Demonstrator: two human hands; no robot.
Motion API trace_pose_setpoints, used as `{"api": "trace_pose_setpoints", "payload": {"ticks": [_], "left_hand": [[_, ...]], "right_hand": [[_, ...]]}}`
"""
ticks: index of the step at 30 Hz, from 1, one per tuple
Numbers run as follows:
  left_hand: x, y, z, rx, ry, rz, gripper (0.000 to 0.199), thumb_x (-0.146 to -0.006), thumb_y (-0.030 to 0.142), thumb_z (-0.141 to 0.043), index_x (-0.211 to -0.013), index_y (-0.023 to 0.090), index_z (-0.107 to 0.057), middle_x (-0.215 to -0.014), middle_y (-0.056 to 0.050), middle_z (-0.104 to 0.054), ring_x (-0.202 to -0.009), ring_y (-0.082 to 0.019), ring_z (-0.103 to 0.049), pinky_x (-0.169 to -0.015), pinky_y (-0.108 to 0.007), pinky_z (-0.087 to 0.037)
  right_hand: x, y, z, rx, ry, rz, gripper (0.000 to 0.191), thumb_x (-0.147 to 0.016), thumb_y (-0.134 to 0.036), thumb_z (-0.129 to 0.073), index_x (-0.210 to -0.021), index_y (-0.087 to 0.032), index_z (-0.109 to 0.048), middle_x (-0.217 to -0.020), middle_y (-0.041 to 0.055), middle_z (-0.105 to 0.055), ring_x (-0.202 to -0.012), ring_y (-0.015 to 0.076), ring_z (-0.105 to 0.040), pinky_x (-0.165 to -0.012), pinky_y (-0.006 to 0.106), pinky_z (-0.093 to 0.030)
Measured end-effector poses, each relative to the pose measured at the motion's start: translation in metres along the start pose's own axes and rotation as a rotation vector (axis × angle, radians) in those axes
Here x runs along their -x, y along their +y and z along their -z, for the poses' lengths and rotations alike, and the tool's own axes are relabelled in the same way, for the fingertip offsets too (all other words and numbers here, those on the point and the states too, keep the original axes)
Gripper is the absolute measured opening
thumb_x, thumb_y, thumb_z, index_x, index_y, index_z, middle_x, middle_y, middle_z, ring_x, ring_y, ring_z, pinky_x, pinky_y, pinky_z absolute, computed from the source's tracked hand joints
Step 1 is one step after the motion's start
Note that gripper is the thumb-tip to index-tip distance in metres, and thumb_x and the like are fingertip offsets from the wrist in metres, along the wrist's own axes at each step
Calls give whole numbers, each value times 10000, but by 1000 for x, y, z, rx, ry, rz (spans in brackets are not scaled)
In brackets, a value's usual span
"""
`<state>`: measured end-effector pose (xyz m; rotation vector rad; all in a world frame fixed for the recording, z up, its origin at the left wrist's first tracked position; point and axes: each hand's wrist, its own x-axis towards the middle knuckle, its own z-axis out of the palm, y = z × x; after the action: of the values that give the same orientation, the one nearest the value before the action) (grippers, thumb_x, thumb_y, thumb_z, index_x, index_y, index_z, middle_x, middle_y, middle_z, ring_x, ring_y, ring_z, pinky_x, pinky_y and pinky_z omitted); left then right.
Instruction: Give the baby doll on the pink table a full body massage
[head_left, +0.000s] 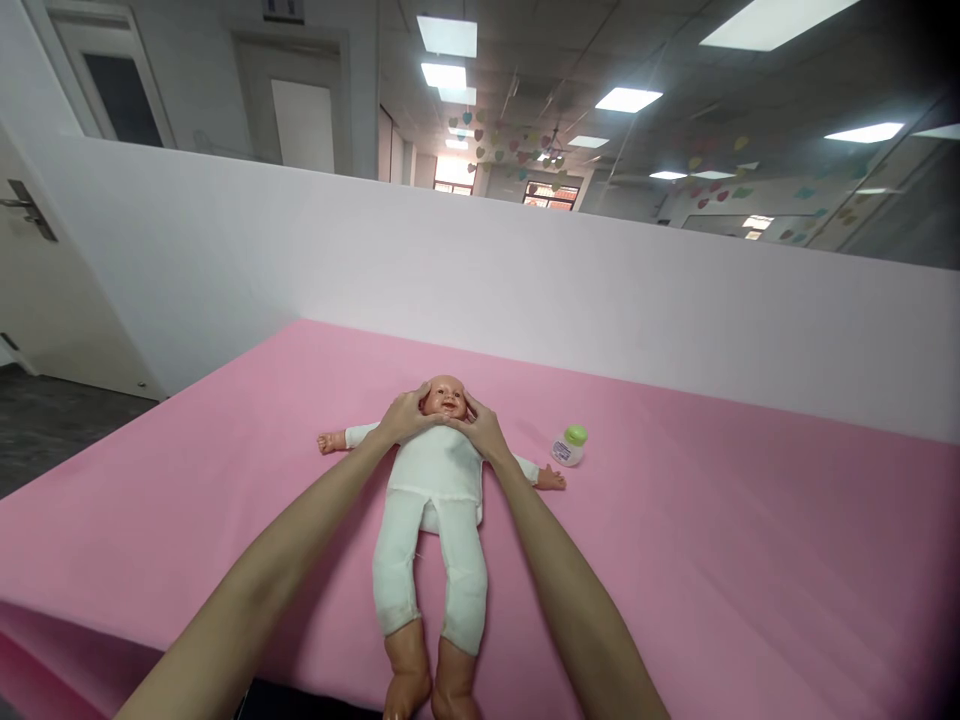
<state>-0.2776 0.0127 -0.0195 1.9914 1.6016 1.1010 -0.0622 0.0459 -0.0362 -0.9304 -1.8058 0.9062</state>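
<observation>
A baby doll [436, 468] in a white cloth top and trousers lies on its back, its arms spread out and its bare feet toward me. My left hand [407, 414] cups one side of the doll's head. On the other side, my right hand [478, 424] cups the cheek, with both thumbs meeting near the chin. The fingers curve around the sides of the head and are partly hidden there. A small clear jar [568, 451] with a green lid stands to the right, just beyond the doll's outstretched hand.
Pink cloth [697, 520] covers the table under the doll. A low white partition [525, 280] runs along the table's back edge. To the left is a door [60, 290] with a metal handle. Ceiling lights and hanging paper hearts show beyond.
</observation>
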Motion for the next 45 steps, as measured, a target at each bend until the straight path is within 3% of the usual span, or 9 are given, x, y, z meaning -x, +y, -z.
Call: {"api": "trace_pose_setpoints", "payload": {"ticks": [5, 11, 16, 22, 27, 31, 34, 40, 45], "left_hand": [[-5, -10, -3, -45, 2, -59, 766, -804, 626, -753, -1383, 139, -631, -1024, -103, -770, -894, -280, -693, -780, -328, -493], [-13, -28, 4, 4, -58, -110, 742, -835, 550, -721, -1443, 142, -600, -1241, -108, -735, -1102, -303, -671, -937, -344, -488], [-18, -37, 11, 74, -121, -131, 581, -854, 539, -682, -1293, 159, -713, -1127, -46, -767, -1068, -299, -676, -921, -334, -507], [-11, -23, 9, 66, -108, -75, 818, -829, 610, -732, -1486, 148, -577, -1455, -156, -624, -1261, -348, -611, -1036, -388, -468], [-5, -15, -1, 50, -49, -23, 1038, -745, 648, -806, -1562, 103, -471, -1348, -182, -688, -1116, -334, -674, -936, -375, -510], [-4, -19, -7, 55, -7, -18, 993, -766, 611, -809, -1556, 108, -482, -1292, -167, -718, -1136, -334, -671, -967, -380, -502], [-4, -21, -7, 68, -8, -11, 908, -793, 544, -810, -1550, 149, -502, -1379, -157, -678, -1251, -345, -627, -1033, -386, -475], [-5, -26, -1, 142, -65, -21, 758, -849, 414, -762, -1541, 214, -525, -1544, -109, -546, -1454, -342, -473, -1151, -408, -405], [-8, -34, 3, 206, -104, -86, 716, -887, 417, -700, -1536, 169, -524, -1561, -105, -524, -1498, -317, -421, -1193, -400, -374]], "right_hand": [[-4, 1, 0, 125, 24, 18, 826, -786, -422, -852, -1520, -206, -542, -1539, 99, -555, -1389, 331, -564, -1170, 471, -450], [-6, -5, 12, 81, -41, 31, 651, -827, -278, -780, -1454, -224, -619, -1503, 66, -594, -1395, 305, -564, -1197, 451, -414], [-5, -9, 20, 17, -94, 15, 605, -860, -332, -761, -1444, -245, -627, -1503, 55, -595, -1405, 290, -554, -1206, 454, -399], [-1, -1, 11, 37, -61, 9, 804, -765, -348, -861, -1503, -230, -564, -1549, 78, -550, -1420, 307, -537, -1188, 451, -427], [4, -4, -2, 159, 18, 10, 816, -786, -429, -847, -1514, -203, -554, -1496, 113, -602, -1345, 322, -599, -1148, 442, -463], [5, -10, -6, 223, 38, -2, 817, -819, -437, -810, -1539, -183, -519, -1433, 129, -654, -1217, 320, -673, -1079, 442, -510], [4, -11, -5, 226, 41, -24, 781, -832, -381, -776, -1540, -180, -514, -1383, 113, -692, -1147, 315, -701, -1055, 457, -523], [0, -6, 8, 79, -13, 2, 628, -821, -277, -757, -1436, -221, -639, -1469, 69, -627, -1393, 315, -562, -1204, 467, -395], [-1, -1, 16, 14, -61, -6, 623, -850, -328, -767, -1451, -258, -617, -1532, 47, -559, -1433, 296, -525, -1211, 472, -393]]}}
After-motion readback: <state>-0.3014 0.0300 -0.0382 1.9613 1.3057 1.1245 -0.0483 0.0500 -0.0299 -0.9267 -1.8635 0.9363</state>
